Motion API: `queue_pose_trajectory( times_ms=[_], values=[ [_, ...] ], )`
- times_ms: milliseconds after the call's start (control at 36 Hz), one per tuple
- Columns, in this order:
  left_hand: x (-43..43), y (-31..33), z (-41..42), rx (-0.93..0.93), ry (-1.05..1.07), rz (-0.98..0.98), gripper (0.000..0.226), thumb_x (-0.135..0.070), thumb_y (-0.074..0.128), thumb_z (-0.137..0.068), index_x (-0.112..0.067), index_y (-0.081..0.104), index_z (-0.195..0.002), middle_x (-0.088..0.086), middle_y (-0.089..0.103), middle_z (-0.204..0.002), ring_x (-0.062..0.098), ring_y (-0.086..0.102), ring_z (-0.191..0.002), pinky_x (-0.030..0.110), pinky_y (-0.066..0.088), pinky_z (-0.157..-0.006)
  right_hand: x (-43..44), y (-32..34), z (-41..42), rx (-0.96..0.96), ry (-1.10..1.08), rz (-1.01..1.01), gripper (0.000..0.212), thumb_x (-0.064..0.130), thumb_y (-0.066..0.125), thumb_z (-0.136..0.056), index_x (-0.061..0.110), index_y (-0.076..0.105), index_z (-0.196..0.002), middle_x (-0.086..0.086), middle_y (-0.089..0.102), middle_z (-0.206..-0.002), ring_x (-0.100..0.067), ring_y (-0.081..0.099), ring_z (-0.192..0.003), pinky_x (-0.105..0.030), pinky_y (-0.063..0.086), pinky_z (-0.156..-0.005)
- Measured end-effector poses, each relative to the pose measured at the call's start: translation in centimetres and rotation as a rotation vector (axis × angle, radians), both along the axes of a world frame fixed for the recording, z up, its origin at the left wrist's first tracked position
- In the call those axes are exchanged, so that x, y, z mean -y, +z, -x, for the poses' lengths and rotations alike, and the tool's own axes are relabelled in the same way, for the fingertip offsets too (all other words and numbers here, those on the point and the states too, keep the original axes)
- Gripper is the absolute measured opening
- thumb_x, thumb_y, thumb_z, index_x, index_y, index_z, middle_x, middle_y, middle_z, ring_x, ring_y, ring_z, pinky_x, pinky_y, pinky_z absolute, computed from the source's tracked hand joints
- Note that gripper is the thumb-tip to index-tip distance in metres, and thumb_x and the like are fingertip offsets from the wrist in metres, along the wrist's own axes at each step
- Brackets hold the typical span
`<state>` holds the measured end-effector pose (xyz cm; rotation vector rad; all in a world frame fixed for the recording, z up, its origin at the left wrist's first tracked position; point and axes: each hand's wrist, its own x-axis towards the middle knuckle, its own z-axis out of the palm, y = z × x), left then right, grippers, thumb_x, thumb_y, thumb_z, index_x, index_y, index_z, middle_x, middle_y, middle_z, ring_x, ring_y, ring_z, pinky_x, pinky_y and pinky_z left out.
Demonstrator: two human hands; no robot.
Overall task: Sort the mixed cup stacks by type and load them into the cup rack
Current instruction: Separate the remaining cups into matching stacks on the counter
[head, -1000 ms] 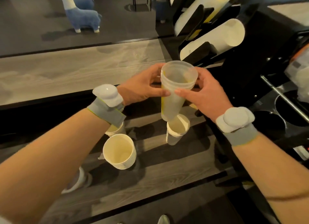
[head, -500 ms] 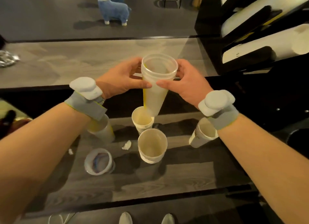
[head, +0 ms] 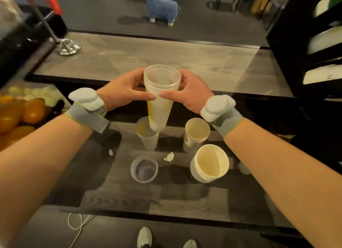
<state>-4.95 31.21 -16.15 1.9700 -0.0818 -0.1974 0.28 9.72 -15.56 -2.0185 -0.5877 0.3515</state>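
Note:
Both hands hold a tall stack of clear plastic cups [head: 160, 101] upright above the table, my left hand [head: 124, 89] on its left side and my right hand [head: 188, 91] on its right, near the rim. Directly below stands another clear plastic stack [head: 148, 138]. A narrow paper cup stack [head: 196, 135] and a wide white paper cup [head: 210, 163] stand to the right. A short clear cup [head: 144, 171] sits in front. The black cup rack [head: 303, 44] with white cup tubes fills the upper right edge.
Two paper scraps [head: 169, 156] lie among the cups on the dark wooden table [head: 129, 196]. Oranges [head: 22, 112] sit at the left. A chrome stand base [head: 67, 47] rests on the far counter. A blue toy llama [head: 162, 6] stands on the floor beyond.
My view has swung left, so the rack slid to the right edge and the cups on the table shifted right. Both hands kept their hold on the clear stack.

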Motion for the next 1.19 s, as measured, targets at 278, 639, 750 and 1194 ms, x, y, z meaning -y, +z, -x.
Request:
queue_pose_trajectory(
  times_ms=[278,639,750,1194],
  values=[
    [-4.6,-4.1,2.4,0.001,0.047,0.003,0.091,-0.052,0.088,-0.061,-0.027,0.048,-0.139,-0.007,0.059,-0.135,0.014,0.054,-0.130,0.050,0.046,-0.106,-4.7,-3.0,1.2,-0.041,0.065,0.078,0.077,0.039,0.087,-0.070,0.020,0.049,-0.135,0.012,0.061,-0.120,-0.003,0.059,-0.105,-0.014,0.048,-0.083],
    [-4.9,-11.7,3.5,-0.058,0.096,-0.104,0.081,-0.026,0.087,-0.072,-0.029,0.044,-0.140,-0.010,0.060,-0.130,0.009,0.059,-0.121,0.043,0.051,-0.103,-5.7,-7.8,1.8,0.001,0.173,0.356,0.068,0.021,0.086,-0.072,0.014,0.048,-0.128,0.006,0.056,-0.110,-0.006,0.056,-0.094,-0.010,0.046,-0.068],
    [-4.8,-13.0,3.7,-0.062,0.093,-0.176,0.077,-0.026,0.085,-0.075,-0.028,0.045,-0.141,-0.009,0.059,-0.131,0.012,0.058,-0.121,0.044,0.051,-0.102,-5.7,-9.3,1.7,0.026,0.183,0.443,0.057,0.014,0.084,-0.074,0.011,0.052,-0.121,0.003,0.059,-0.102,-0.008,0.058,-0.082,-0.015,0.050,-0.068],
    [-5.0,-14.4,4.4,-0.202,-0.009,-0.292,0.082,-0.033,0.079,-0.081,-0.031,0.035,-0.150,-0.003,0.053,-0.143,0.017,0.050,-0.131,0.045,0.044,-0.109,-6.5,-13.2,1.9,0.013,0.187,0.565,0.079,0.025,0.087,-0.068,0.018,0.041,-0.131,-0.006,0.054,-0.121,-0.020,0.061,-0.099,-0.031,0.055,-0.079]
  ],
)
